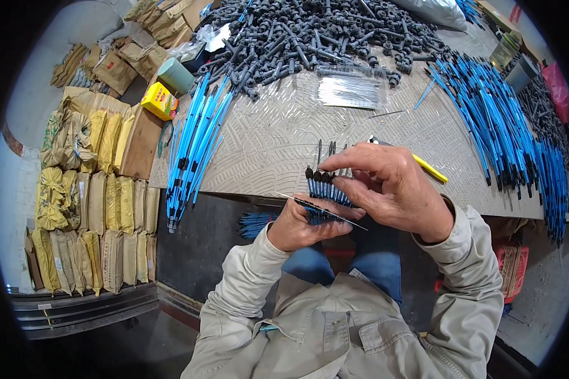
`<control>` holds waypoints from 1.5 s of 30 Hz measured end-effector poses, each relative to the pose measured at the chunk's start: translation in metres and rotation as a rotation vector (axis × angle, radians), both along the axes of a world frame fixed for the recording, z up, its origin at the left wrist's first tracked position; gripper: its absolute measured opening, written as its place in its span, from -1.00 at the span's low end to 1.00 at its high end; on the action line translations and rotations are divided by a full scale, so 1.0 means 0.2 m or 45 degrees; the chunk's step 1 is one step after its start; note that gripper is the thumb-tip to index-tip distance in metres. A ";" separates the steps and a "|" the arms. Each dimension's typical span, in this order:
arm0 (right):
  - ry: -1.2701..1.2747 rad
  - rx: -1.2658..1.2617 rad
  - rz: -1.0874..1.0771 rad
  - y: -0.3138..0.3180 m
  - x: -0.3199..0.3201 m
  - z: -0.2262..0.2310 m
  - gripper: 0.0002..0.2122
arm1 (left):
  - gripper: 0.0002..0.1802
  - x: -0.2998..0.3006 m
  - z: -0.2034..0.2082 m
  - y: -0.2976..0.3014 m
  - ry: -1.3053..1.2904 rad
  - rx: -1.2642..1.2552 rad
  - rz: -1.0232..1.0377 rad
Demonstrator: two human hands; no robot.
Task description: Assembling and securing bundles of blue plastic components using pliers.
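My left hand [300,226] is gripping a bundle of thin blue plastic tubes with black tips [322,183], fingers curled tight around it, just over the near edge of the grey patterned table [278,145]. My right hand [395,189] is arching over the bundle, fingertips [351,163] half-closed and pinching at the tube tops. A thin metal needle [322,211] is lying across my left fingers.

Single head view | worn on the person's head, looking steeply down and forward | close over both hands, near centre | far: patterned grey worktable [265,145] | left: stacked tan sacks [95,215] | fisheye bends edges toward rim
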State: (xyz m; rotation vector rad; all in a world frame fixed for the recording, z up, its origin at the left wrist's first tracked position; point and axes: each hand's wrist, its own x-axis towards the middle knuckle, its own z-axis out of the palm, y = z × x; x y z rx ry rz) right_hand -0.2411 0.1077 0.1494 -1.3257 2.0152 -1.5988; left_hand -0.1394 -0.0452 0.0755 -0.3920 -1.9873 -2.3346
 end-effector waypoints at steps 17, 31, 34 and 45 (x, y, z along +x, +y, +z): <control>0.039 -0.078 0.016 -0.05 0.01 -0.04 -0.85 | -0.75 0.00 -0.03 0.00 0.057 -0.003 0.002; 0.096 -0.133 -0.016 -0.08 0.05 -0.05 -0.81 | -0.75 0.03 -0.05 -0.02 -0.040 0.058 -0.004; 0.066 -0.122 -0.012 -0.07 0.05 -0.05 -0.79 | -0.75 0.03 -0.05 -0.01 -0.054 0.090 -0.019; 0.248 -0.004 0.113 -0.03 0.02 0.01 -0.68 | -0.75 0.03 0.01 -0.03 -0.108 -0.016 -0.089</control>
